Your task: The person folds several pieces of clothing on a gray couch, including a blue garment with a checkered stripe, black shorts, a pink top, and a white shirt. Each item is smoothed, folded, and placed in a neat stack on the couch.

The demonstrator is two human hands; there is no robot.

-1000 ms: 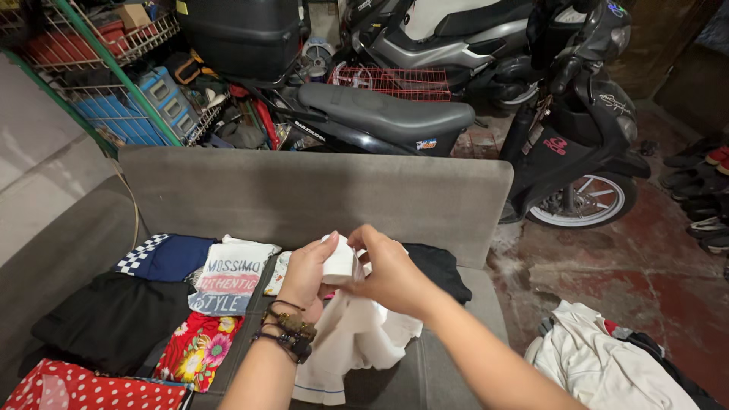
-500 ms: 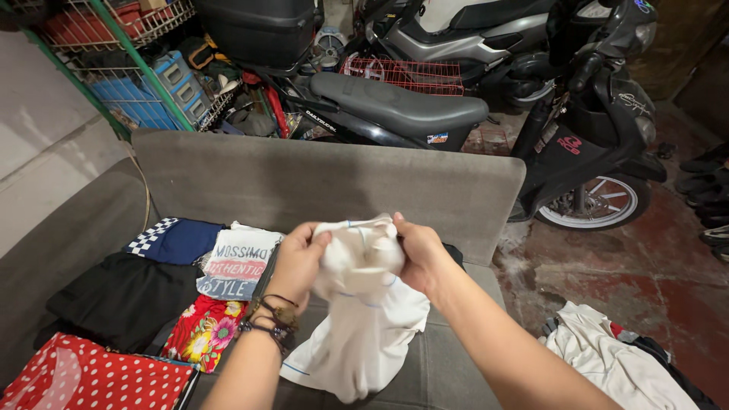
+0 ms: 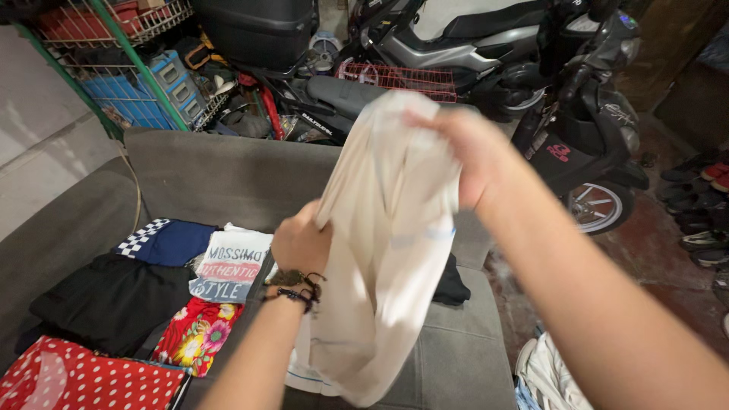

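Bottom-right corner of frame: a pile of white cloth [image 3: 550, 376] on the floor, cut off by the frame edge, so can't tell what garment it is. Nearest on the grey sofa [image 3: 463, 357], at its front-left edge, a red polka-dot piece [image 3: 83, 380], also cut off at the bottom. Just behind it a red floral garment [image 3: 194, 334] and a black folded garment [image 3: 114, 300], laid flat side by side.

Left hand [image 3: 301, 244], beaded bracelets at the wrist, is clenched on the lower left edge of a cream-white garment [image 3: 383, 250]. Right hand [image 3: 463, 156] is higher and farther out, pinching the garment's top edge; fingertips mostly hidden in the fabric. Garment hangs in the air over the sofa's middle seat, long axis approx. vertical, leaning up-right toward the right hand, bottom hem loose near the front of the seat. Its lower end blurs into a white piece w/ a blue stripe [image 3: 304, 376] lying on the seat; hard to tell if separate.

Behind the left hand: a white printed tee [image 3: 228, 266], then a navy item w/ checkered trim [image 3: 163, 241] toward the backrest. A black cloth [image 3: 452, 285] peeks out from behind the held garment, mostly hidden.

Beyond the backrest: green wire rack [image 3: 114, 45] holding blue plastic crates [image 3: 144, 87] and a red box, contents unclear. A red wire basket [image 3: 399, 80], contents not visible. Two scooters, nearer black one [image 3: 585, 144] and a grey one [image 3: 456, 38] behind, partly blocked by the garment. Shoes [image 3: 702, 205] along the far right edge.
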